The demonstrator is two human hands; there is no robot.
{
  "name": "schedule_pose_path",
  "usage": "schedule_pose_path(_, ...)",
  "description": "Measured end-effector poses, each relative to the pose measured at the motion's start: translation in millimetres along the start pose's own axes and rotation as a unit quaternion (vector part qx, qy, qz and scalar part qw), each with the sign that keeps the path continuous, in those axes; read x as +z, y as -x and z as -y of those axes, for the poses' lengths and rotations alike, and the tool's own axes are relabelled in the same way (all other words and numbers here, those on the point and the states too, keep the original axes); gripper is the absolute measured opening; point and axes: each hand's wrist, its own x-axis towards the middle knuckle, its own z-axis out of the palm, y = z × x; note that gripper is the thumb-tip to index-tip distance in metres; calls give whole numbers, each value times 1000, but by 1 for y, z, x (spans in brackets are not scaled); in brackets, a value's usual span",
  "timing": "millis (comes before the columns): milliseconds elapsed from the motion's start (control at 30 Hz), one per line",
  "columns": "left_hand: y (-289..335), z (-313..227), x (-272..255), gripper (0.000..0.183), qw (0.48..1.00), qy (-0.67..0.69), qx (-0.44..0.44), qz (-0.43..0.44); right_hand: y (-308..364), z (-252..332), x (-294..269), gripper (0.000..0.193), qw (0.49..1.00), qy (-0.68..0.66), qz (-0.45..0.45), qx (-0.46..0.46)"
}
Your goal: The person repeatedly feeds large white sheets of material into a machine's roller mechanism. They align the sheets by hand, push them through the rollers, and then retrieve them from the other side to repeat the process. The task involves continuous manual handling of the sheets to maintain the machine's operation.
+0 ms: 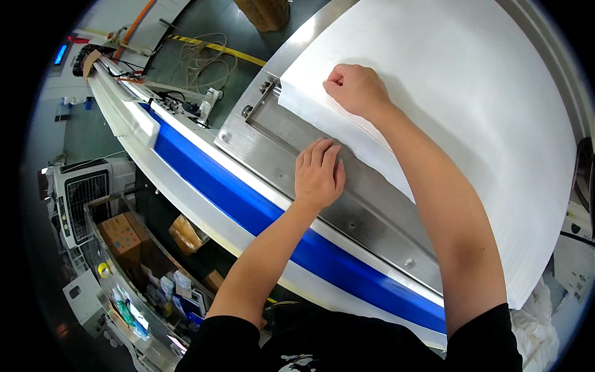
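Note:
A large white sheet (452,68), several layers deep at its near edge, lies over a metal bed. My right hand (356,90) rests on the sheet near its left corner, fingers curled into a fist with nothing showing between them. Below it, my left hand (318,177) lies over the bare metal plate (384,198). Its fingers are slightly bent and apart, the tips close to the sheet's front edge; whether they touch the sheet I cannot tell.
A blue strip (211,177) in a white rail runs between me and the metal plate. Small rollers (247,111) sit at the plate's left end. Lower left, a cart holds a cardboard box (124,239) and loose items. Coiled cable (204,59) lies on the floor beyond.

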Motion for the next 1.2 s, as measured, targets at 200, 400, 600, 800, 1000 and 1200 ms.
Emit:
schedule_pose_path(200, 0, 1, -2, 34, 1000, 24, -5, 7, -1, -4, 7, 16, 999, 11, -44, -11)
schedule_pose_path(400, -39, 26, -18, 44, 997, -25, -14, -75, 0, -8, 11, 14, 995, 44, -80, -34)
schedule_pose_path(600, -94, 69, -23, 49, 986, -122, 73, -90, 0, -11, 11, 14, 992, 38, -107, -54)
schedule_pose_path(800, -89, 77, -24, 47, 984, -147, 81, -62, -2, -12, 11, 14, 993, 46, -99, -41)
schedule_pose_path(1000, -87, 80, -31, 36, 978, -161, 101, -84, -4, -12, 8, 14, 994, 40, -91, -37)
schedule_pose_path(1200, -100, 102, -67, 27, 949, -182, 255, 40, 27, 8, -1, 17, 994, -60, -82, -31)
